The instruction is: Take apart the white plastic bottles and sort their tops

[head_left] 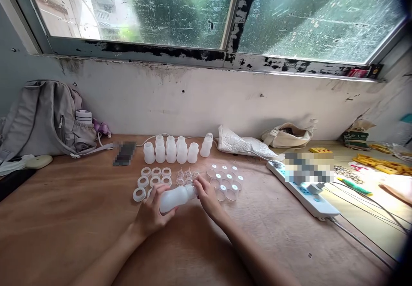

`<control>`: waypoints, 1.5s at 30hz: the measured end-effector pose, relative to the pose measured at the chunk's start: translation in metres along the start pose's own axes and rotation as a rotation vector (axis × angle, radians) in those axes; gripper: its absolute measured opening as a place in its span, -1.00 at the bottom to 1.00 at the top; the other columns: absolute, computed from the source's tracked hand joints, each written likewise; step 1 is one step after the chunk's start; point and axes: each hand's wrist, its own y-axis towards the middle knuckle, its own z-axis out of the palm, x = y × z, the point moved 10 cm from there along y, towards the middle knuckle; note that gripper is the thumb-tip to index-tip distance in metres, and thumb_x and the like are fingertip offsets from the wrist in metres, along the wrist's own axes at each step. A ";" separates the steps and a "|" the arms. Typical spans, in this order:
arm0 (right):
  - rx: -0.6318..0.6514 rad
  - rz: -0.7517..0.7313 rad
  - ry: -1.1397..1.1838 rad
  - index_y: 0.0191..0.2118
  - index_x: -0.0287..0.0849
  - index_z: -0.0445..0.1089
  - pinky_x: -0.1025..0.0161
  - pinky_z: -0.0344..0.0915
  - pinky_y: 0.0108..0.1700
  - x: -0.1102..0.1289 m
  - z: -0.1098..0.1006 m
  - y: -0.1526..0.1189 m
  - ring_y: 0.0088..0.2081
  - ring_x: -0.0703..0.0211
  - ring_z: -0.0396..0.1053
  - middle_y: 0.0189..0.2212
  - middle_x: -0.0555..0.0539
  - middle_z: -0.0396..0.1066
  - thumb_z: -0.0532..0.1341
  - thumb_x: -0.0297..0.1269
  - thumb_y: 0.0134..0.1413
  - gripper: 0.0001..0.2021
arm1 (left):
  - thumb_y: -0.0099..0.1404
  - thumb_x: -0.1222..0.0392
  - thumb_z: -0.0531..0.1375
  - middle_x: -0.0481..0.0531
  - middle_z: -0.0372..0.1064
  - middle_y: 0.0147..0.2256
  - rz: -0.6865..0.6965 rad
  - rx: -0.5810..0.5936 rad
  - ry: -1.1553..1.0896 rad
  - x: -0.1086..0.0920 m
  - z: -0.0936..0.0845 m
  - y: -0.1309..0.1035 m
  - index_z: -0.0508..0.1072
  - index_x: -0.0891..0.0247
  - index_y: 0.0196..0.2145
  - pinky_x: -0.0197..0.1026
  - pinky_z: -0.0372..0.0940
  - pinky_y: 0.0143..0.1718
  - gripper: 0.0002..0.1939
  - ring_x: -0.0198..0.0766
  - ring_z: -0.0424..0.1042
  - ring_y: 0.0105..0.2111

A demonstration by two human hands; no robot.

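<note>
From the head view, a brown wooden desk [80, 230] with a faintly worn grain stands against a stained white wall [154, 95] pitted with small holes. Above, daylight comes through a spotted, streaked window [183, 16], its frame [193, 54] flaking to black. A grey backpack [45, 114] leans at the far left; along the back lie a silvery-white quilted pouch [233, 141] and a cream bag [275, 138]. A white power strip [322, 208] with plugs lies slanted on the right, where the surface turns pale yellow.

The frosted bottle [172, 200] is translucent white and waisted, held tilted just above the desk, neck to the right. The left hand [154, 211] has its grip wrapped round the body; the right hand [206, 195] has its grip closed at the neck end, where any separate small piece cannot be made out. Beyond are similar upright bottles [171, 152], white rings [135, 195] and clear round caps [231, 196] with pale centres.

A green-banded packet [355, 136] bears lettering too small to read; the red box [356, 72] on the sill is likewise illegible.
</note>
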 end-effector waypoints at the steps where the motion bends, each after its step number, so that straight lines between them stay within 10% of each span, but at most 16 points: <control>1: 0.000 -0.008 -0.030 -0.58 -0.15 0.09 0.40 0.09 -0.61 0.001 0.000 0.000 -0.58 0.30 0.14 -0.64 0.06 0.11 -0.06 -0.20 0.09 -0.73 | 0.09 0.15 0.15 0.12 0.23 -0.11 0.002 0.020 0.002 0.000 0.003 -0.001 0.12 0.18 -0.05 -0.11 0.30 -0.17 -0.53 -0.12 0.30 -0.11; 11: 0.025 -0.109 -0.141 -0.68 -0.16 -0.10 0.36 -0.13 -0.57 0.015 0.002 -0.005 -0.63 0.36 -0.09 -0.71 0.11 -0.14 -0.04 -0.18 0.06 -0.63 | 0.06 0.05 0.17 0.03 0.40 -0.22 0.067 0.193 -0.020 -0.002 0.019 -0.004 0.23 0.19 -0.10 -0.23 0.35 -0.35 -0.56 -0.20 0.43 -0.30; 28: -0.035 0.066 0.034 -0.69 -0.15 -0.11 0.37 -0.18 -0.59 -0.006 0.003 -0.003 -0.63 0.37 -0.11 -0.72 0.12 -0.15 -0.03 -0.29 -0.07 -0.72 | 0.05 0.16 0.19 0.08 0.46 -0.32 0.411 -0.063 0.223 -0.035 -0.008 -0.011 0.24 0.30 -0.08 -0.25 0.35 -0.42 -0.55 -0.22 0.46 -0.44; 45: -0.173 -0.180 -0.210 -0.68 -0.15 -0.14 0.32 -0.16 -0.56 0.021 -0.011 -0.016 -0.67 0.36 -0.09 -0.75 0.10 -0.10 -0.11 -0.23 0.06 -0.66 | 0.00 0.09 0.20 -0.03 0.43 -0.46 0.035 0.183 -0.149 -0.003 0.006 -0.001 0.35 0.27 -0.27 -0.31 0.29 -0.53 -0.68 -0.30 0.41 -0.54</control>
